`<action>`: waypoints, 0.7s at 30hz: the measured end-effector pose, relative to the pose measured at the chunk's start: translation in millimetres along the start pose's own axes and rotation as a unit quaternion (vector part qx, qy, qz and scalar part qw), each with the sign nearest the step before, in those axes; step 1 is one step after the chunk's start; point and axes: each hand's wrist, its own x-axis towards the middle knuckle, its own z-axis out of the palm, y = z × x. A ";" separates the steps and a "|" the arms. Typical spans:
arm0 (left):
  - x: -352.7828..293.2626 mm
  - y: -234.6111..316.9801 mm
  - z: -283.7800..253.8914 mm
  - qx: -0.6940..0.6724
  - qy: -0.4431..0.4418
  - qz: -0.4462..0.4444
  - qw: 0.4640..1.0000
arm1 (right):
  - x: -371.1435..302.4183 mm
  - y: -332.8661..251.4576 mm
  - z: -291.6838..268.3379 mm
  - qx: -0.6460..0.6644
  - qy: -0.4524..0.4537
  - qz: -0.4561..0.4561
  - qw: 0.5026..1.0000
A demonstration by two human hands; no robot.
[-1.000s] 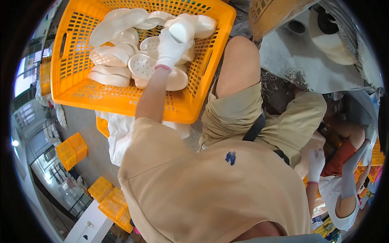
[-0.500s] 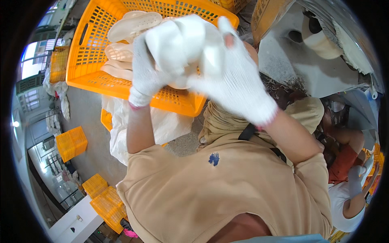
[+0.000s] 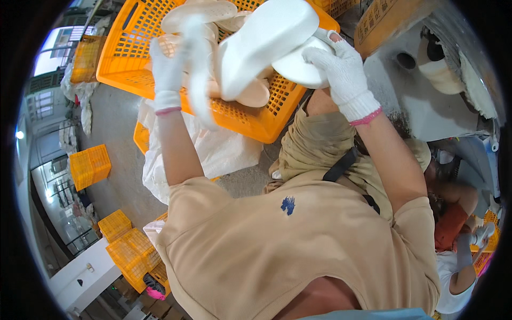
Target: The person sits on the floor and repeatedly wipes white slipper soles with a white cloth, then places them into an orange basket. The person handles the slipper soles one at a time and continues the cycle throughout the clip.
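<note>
My right hand (image 3: 341, 74), in a white knit glove with a pink cuff, is closed on the edge of a white shoe sole (image 3: 303, 66). Another white shoe sole (image 3: 261, 45), long and smooth, overlaps it on the left. My left hand (image 3: 167, 69), gloved the same way, is blurred and closed on a third white sole (image 3: 198, 72), seen edge-on and smeared by motion. Both hands are over an orange perforated basket (image 3: 242, 124). Inside it lie several cream soles (image 3: 198, 16), some with small holes.
A white sack (image 3: 181, 146) lies under the basket. Right of my knee stands a grey machine housing (image 3: 410, 101) beside a brown carton (image 3: 386, 24). Orange crates (image 3: 90, 166) sit on the floor at left. At far right, a seated person (image 3: 456, 266) works nearby.
My hands have moved apart, the left one leftward and the right one rightward. The white soles, bunched together between them before, are now spread out. The view has shifted slightly.
</note>
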 end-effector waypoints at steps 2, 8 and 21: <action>-24.8 27.8 13.0 0.114 0.065 0.121 0.984 | 3.0 1.2 2.7 -0.046 0.039 0.020 0.998; -65.0 64.7 84.0 0.030 -0.206 0.246 0.947 | -42.1 -11.8 -6.2 -0.201 -0.048 0.082 0.975; -77.3 47.7 78.2 -0.544 -0.118 -0.213 0.803 | -51.9 -32.1 -11.0 -0.313 -0.054 -0.083 0.945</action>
